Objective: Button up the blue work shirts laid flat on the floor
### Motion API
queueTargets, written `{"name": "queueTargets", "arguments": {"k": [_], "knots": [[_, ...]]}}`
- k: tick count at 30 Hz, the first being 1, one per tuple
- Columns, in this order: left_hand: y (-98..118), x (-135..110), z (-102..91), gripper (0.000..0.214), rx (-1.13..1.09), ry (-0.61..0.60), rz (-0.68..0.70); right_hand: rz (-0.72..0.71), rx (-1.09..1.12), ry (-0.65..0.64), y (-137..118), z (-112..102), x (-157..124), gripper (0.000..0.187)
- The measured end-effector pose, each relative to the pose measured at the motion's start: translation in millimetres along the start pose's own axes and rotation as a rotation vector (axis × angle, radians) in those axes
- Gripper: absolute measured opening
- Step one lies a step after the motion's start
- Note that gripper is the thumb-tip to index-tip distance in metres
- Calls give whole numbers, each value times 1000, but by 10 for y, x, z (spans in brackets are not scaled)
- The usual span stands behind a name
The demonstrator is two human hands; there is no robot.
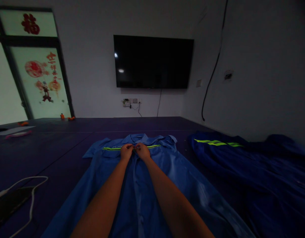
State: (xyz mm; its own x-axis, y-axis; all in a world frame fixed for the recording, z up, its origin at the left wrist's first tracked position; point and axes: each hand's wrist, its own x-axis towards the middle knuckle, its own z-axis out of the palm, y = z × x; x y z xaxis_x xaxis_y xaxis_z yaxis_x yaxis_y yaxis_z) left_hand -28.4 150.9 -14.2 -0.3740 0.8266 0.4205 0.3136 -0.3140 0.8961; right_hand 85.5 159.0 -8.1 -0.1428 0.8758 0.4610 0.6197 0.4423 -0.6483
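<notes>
A blue work shirt (172,168) with a yellow-green reflective stripe across its chest lies spread out in front of me, collar at the far end. My left hand (126,151) and my right hand (142,151) meet at its front opening, level with the stripe. The fingers of both are pinched on the edges of the front placket. Whether a button sits between the fingertips is too small and dark to tell. Below the hands the placket runs down between my forearms.
A darker blue garment (241,165) with a similar stripe lies heaped at the right. A phone-like dark object (13,201) with a white cable (32,198) rests at the lower left. Small orange items (71,118) stand near the glass door (40,72). A television (153,62) hangs on the wall.
</notes>
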Motion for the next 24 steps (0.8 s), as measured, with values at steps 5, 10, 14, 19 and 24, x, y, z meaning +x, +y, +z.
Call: {"name": "queueTargets", "arguments": {"k": [5,10,14,19,24], "knots": [[20,-11,15,26,-86,16,-66,4,-5,-17,-3,-2,-1,12],[57,-37,3,28,-142,25,-108,5,-7,-26,-6,-4,-3,13],[69,-38,-10,29,-157,38,-126,12,-10,-21,-4,2,3,12],[62,-25,-26,31,-153,50,-133,18,-4,-15,5,19,15,11],[72,-26,-11,29,-137,41,-121,10,10,-17,4,21,15,11]]}}
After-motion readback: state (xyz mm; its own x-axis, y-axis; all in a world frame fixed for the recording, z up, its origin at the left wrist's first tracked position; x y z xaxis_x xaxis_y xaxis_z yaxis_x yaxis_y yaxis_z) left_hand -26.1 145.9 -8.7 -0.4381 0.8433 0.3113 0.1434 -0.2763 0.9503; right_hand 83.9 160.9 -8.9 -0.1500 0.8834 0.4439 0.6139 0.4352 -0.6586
